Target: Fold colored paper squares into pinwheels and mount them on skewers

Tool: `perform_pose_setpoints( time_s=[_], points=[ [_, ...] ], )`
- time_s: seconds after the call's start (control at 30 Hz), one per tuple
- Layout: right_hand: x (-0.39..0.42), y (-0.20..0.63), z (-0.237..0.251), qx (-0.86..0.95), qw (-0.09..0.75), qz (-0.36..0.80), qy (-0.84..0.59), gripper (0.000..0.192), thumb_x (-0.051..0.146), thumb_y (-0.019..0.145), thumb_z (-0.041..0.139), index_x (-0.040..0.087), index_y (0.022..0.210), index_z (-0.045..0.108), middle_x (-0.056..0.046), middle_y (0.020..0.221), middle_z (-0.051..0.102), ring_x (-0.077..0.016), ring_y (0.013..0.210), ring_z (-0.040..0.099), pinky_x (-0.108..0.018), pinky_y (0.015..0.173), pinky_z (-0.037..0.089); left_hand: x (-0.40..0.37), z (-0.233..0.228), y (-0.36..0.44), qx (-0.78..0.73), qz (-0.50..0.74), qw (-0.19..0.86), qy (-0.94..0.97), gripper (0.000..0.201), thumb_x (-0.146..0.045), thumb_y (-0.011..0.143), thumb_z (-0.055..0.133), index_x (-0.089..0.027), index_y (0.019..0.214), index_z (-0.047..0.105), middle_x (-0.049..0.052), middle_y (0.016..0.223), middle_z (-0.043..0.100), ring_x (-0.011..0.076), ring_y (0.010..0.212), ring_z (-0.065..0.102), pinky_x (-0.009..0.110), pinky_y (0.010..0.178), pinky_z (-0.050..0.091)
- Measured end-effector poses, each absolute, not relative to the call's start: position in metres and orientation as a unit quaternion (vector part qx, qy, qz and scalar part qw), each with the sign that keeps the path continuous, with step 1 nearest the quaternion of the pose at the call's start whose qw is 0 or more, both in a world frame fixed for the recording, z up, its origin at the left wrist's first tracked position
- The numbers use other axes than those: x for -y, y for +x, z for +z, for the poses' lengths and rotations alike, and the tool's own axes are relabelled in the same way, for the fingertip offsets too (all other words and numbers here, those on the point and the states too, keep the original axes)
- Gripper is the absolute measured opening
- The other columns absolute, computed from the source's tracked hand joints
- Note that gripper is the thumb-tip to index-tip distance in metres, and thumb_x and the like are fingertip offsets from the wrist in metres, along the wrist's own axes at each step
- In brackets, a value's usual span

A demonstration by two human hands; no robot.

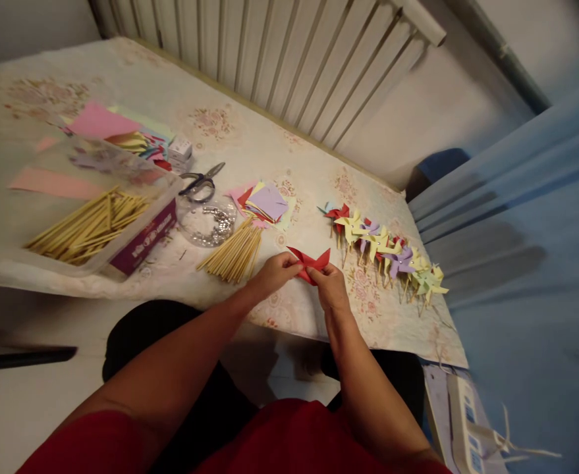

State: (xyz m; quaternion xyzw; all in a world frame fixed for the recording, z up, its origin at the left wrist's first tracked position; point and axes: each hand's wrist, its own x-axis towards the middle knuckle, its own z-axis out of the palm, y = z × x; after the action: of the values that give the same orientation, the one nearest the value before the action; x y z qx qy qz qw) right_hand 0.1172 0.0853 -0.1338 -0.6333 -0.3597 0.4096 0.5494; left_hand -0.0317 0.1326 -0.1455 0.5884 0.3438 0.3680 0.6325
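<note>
Between my two hands, just above the table's near edge, is a red paper pinwheel (313,260) with its corners partly folded in. My left hand (275,272) pinches its left side. On the right side my right hand (332,287) grips it, thumb pressed near the middle. Left of my hands lies a fanned bundle of thin wooden sticks (234,253). Beyond it sits a stack of coloured paper squares (267,202), a lilac one on top. To the right, a row of finished pinwheels on sticks (381,242) lies in red, yellow, lilac and green.
A clear plastic box (143,237) of wooden sticks stands at left, with scissors (203,184) and a round dish of small metal pieces (207,222) beside it. Pink paper (102,122) and a small white box (179,150) lie behind. A power strip (464,421) is at lower right.
</note>
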Motion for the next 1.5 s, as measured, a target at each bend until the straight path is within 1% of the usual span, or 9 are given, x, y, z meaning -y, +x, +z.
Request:
perform_pose_setpoints(
  time_s=[0.1,0.23,0.3,0.43,0.53,0.67,0.83,1.07,1.5],
  points=[
    [-0.072,0.135,-0.137,0.317,0.576,0.423,-0.624,0.021,0.024,0.058,0.078,0.016,0.077,0.072,-0.003,0.075,0.074,-0.0181,0.066,0.065,-0.033,0.069,0.052,-0.119,-0.148,-0.034,-0.377,0.376,0.536,0.655,0.023,-0.037,0.083,0.055,-0.016,0.075,0.056,-0.002,0.068,0.055,0.0123,0.066,0.049,0.026,0.064,0.039],
    [-0.045,0.171,-0.149,0.280,0.603,0.432,-0.610,0.020,0.024,0.060,0.080,0.017,0.077,0.072,-0.005,0.075,0.074,-0.0196,0.066,0.065,-0.036,0.069,0.053,-0.101,-0.167,-0.029,-0.427,0.350,0.369,0.748,0.014,-0.025,0.087,0.048,-0.018,0.077,0.053,0.002,0.078,0.058,0.0155,0.076,0.051,0.030,0.074,0.041],
    [-0.031,0.190,-0.157,0.253,0.622,0.430,-0.604,0.019,0.023,0.058,0.081,0.018,0.073,0.070,-0.004,0.072,0.073,-0.0187,0.064,0.064,-0.036,0.068,0.054,-0.095,-0.175,-0.026,-0.425,0.329,0.293,0.791,0.017,-0.018,0.090,0.041,-0.018,0.079,0.054,0.006,0.085,0.059,0.0183,0.083,0.053,0.033,0.080,0.042],
    [-0.011,0.215,-0.170,0.222,0.647,0.456,-0.570,0.020,0.024,0.057,0.081,0.019,0.072,0.069,-0.005,0.073,0.072,-0.0194,0.063,0.065,-0.035,0.065,0.055,-0.084,-0.180,-0.028,-0.467,0.300,0.186,0.811,0.024,-0.014,0.092,0.034,-0.018,0.083,0.056,0.012,0.090,0.059,0.0241,0.092,0.051,0.038,0.086,0.043],
    [-0.005,0.221,-0.175,0.215,0.660,0.477,-0.539,0.022,0.024,0.057,0.081,0.020,0.075,0.069,-0.006,0.078,0.073,-0.0193,0.065,0.066,-0.035,0.065,0.056,-0.077,-0.178,-0.033,-0.503,0.306,0.132,0.798,0.022,-0.013,0.090,0.036,-0.018,0.088,0.058,0.014,0.101,0.059,0.0268,0.101,0.050,0.042,0.093,0.041],
    [-0.005,0.222,-0.178,0.205,0.677,0.488,-0.511,0.022,0.023,0.056,0.081,0.022,0.074,0.067,-0.005,0.080,0.073,-0.0182,0.065,0.066,-0.035,0.065,0.058,-0.071,-0.178,-0.034,-0.574,0.307,0.100,0.752,0.022,-0.013,0.088,0.041,-0.018,0.101,0.058,0.014,0.123,0.054,0.0289,0.115,0.046,0.044,0.101,0.036],
    [-0.006,0.223,-0.183,0.209,0.685,0.499,-0.487,0.022,0.022,0.057,0.081,0.021,0.074,0.066,-0.006,0.080,0.074,-0.0171,0.063,0.065,-0.034,0.063,0.059,-0.067,-0.176,-0.028,-0.657,0.277,0.070,0.698,0.028,-0.015,0.087,0.043,-0.016,0.112,0.056,0.018,0.137,0.047,0.0326,0.123,0.042,0.047,0.103,0.032],
    [-0.006,0.225,-0.188,0.217,0.694,0.515,-0.454,0.021,0.021,0.059,0.081,0.020,0.074,0.066,-0.005,0.078,0.073,-0.0146,0.063,0.065,-0.029,0.061,0.058,-0.061,-0.166,-0.023,-0.709,0.255,0.050,0.656,0.025,-0.019,0.087,0.042,-0.016,0.105,0.059,0.020,0.131,0.051,0.0357,0.120,0.044,0.051,0.099,0.032],
    [-0.011,0.229,-0.196,0.232,0.695,0.530,-0.428,0.019,0.018,0.062,0.079,0.019,0.076,0.067,-0.005,0.079,0.075,-0.0123,0.063,0.064,-0.025,0.058,0.058,-0.065,-0.175,-0.021,-0.733,0.216,-0.018,0.644,0.023,-0.019,0.088,0.043,-0.014,0.101,0.061,0.016,0.125,0.055,0.0317,0.114,0.047,0.045,0.097,0.036]
  ],
)
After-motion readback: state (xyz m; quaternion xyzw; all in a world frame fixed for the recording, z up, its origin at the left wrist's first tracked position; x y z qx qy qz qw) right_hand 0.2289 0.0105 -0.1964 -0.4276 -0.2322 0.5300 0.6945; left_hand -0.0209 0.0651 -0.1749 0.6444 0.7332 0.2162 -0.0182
